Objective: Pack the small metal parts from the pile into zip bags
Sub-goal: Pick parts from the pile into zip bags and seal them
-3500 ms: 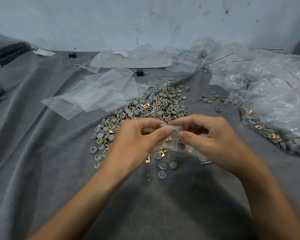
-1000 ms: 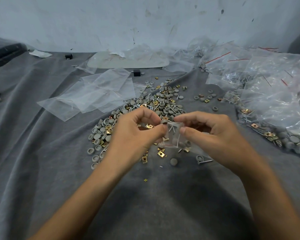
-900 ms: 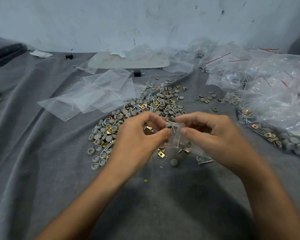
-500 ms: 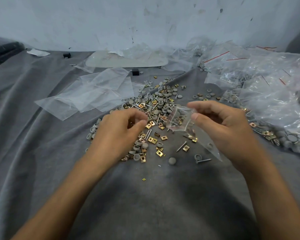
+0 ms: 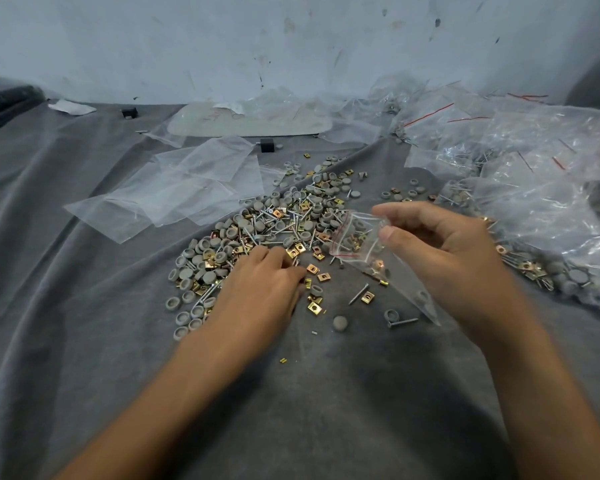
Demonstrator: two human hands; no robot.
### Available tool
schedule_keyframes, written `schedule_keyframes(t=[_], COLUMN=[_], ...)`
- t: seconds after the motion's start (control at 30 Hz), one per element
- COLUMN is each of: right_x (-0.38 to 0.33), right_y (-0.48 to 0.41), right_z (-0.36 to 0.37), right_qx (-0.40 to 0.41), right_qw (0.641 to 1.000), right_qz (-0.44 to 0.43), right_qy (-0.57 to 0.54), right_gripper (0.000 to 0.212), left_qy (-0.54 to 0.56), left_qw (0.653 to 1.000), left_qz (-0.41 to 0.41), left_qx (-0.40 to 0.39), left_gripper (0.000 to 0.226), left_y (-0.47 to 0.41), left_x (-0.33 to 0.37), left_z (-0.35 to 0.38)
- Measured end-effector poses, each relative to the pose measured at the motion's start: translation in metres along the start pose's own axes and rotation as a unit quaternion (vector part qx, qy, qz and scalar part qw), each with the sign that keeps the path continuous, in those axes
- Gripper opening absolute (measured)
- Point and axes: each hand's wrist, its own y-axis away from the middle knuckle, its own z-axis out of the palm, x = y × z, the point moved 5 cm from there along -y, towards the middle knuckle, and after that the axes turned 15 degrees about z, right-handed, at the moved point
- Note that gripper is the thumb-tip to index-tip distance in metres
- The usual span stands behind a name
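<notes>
A pile of small metal parts (image 5: 284,223), grey caps, gold square nuts and screws, lies on the grey cloth (image 5: 84,306). My left hand (image 5: 260,289) rests palm down on the pile's near edge, fingertips bunched on gold nuts; the thumb is hidden, so a hold cannot be seen. My right hand (image 5: 440,258) pinches the mouth of a small clear zip bag (image 5: 355,239) between thumb and forefinger, just right of the pile. The bag holds several parts and hangs down toward the cloth.
Empty clear zip bags (image 5: 177,195) lie left of the pile. A heap of filled bags (image 5: 541,188) covers the right side. A flat white tray (image 5: 250,121) and a small black block (image 5: 266,145) sit near the wall. Loose parts (image 5: 340,322) dot the cloth nearby.
My left hand let go of the bag and dropped down-left onto the pile. My right hand carried the bag up and to the right, alone.
</notes>
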Motion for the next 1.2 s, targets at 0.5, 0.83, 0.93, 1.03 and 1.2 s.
schedule_keyframes(t=[0.5,0.83,0.93,1.03,1.2], right_x=[-0.001,-0.001,-0.002,-0.003,-0.004], right_y=[0.002,0.004,0.005,0.007,0.008], right_z=[0.005,0.010,0.013,0.017,0.017], right_qx=[-0.016,-0.049,-0.055,-0.070,-0.072], right_qw=[1.000,0.998,0.997,0.996,0.996], right_qz=[0.008,0.034,0.036,0.038,0.042], right_qy=[0.020,0.017,0.033,0.039,0.044], right_gripper=[0.026,0.025,0.026,0.025,0.023], left_qy=[0.108,0.291,0.326,0.316,0.324], left_qw=[0.994,0.936,0.922,0.929,0.926], left_qz=[0.002,-0.042,-0.020,-0.007,-0.009], left_qx=[0.026,0.194,0.209,0.194,0.193], left_gripper=[0.011,0.011,0.012,0.008,0.003], left_y=[-0.001,0.005,0.005,0.004,0.003], left_x=[-0.001,-0.013,-0.005,0.002,0.001], left_z=[-0.013,-0.053,-0.059,-0.058,-0.053])
